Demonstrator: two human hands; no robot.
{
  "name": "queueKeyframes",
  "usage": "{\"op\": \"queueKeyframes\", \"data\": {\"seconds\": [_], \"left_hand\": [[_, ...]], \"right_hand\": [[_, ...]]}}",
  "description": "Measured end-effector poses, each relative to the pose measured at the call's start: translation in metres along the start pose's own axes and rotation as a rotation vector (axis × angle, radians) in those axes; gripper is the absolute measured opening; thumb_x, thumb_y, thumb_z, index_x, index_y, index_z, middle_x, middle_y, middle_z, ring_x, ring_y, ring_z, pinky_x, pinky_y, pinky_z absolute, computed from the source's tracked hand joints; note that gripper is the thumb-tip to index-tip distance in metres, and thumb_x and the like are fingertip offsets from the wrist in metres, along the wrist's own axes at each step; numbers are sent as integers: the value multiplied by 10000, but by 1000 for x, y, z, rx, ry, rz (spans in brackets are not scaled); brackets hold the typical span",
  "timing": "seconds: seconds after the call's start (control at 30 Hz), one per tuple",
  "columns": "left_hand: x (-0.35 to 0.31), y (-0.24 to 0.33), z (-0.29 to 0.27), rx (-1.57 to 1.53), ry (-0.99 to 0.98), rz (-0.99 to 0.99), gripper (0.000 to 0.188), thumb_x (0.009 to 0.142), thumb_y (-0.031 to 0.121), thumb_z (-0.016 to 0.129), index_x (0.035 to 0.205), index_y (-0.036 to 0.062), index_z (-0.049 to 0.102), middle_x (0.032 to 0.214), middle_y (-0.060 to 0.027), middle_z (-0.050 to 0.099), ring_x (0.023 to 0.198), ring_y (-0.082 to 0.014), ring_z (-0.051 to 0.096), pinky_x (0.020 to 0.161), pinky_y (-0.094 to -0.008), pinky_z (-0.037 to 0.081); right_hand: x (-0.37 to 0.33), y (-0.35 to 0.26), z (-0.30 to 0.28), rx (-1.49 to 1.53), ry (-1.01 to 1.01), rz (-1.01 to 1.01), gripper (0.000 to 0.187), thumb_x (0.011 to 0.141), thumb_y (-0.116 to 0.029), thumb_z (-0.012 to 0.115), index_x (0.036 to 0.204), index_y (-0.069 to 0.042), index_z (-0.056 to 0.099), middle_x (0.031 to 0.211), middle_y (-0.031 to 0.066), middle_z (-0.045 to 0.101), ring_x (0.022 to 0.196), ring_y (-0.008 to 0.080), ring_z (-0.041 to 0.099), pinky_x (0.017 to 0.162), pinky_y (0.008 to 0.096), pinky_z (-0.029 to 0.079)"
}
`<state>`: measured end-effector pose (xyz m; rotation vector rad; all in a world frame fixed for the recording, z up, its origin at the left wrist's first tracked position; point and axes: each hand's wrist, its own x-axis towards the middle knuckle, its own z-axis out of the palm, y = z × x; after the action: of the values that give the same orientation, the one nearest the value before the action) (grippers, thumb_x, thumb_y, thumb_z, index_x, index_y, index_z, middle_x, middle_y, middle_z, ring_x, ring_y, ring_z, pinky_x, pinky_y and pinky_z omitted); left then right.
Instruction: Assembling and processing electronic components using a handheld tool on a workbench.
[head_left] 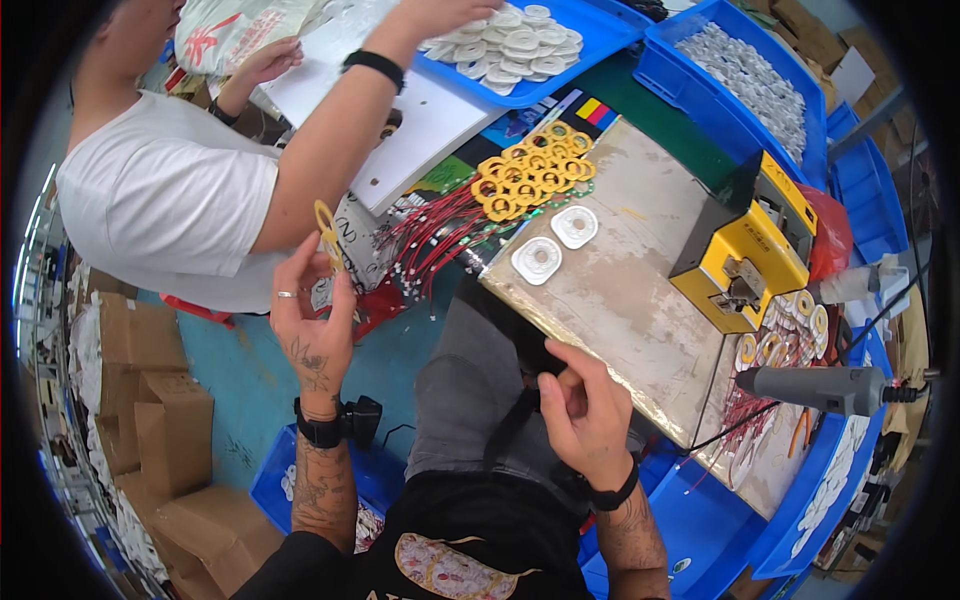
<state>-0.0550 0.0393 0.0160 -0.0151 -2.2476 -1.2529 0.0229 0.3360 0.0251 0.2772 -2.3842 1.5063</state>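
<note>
Raised at the left, my left hand [318, 320] pinches a thin yellow ring-shaped part [326, 228] between thumb and fingers, turned nearly edge-on. My right hand [588, 415] is held in front of my body by the board's near edge, thumb and forefinger apart, with nothing visible between them. Two white square plastic pieces with round centres, one nearer [537, 261] and one farther [575, 228], lie on the worn board [630, 290]. Beyond them, a cluster of yellow ring parts [530, 172] rests at the board's far left edge, its red wires [440, 235] trailing left.
A yellow-and-black bench machine [750, 245] stands on the board's right side. Near it are a grey handheld tool [815, 390] and more wired rings [785, 335]. A co-worker's arm [340, 135] reaches over a blue tray [600, 30] of white discs. Cardboard boxes [175, 430] stand at left.
</note>
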Motion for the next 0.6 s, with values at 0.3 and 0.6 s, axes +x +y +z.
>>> {"op": "queueKeyframes", "data": {"seconds": [0.3,0.6], "left_hand": [[-52,-16,-32,-56,22,-121,464,876,-119,599,1331,-28,604,1142,-65,573,1009,-144,607,918,-316,531],[-53,26,36,-344,-279,-189,490,860,-115,635,1339,-17,637,1122,-86,579,1052,-163,638,923,-298,567]], "right_hand": [[64,34,10,-331,59,-9,385,917,-82,739,1277,5,634,1082,182,601,1044,362,583,907,472,478],[90,58,23,-730,-259,-141,558,1025,-381,644,1535,-178,546,1620,228,407,1520,450,330,1223,604,289]]}}
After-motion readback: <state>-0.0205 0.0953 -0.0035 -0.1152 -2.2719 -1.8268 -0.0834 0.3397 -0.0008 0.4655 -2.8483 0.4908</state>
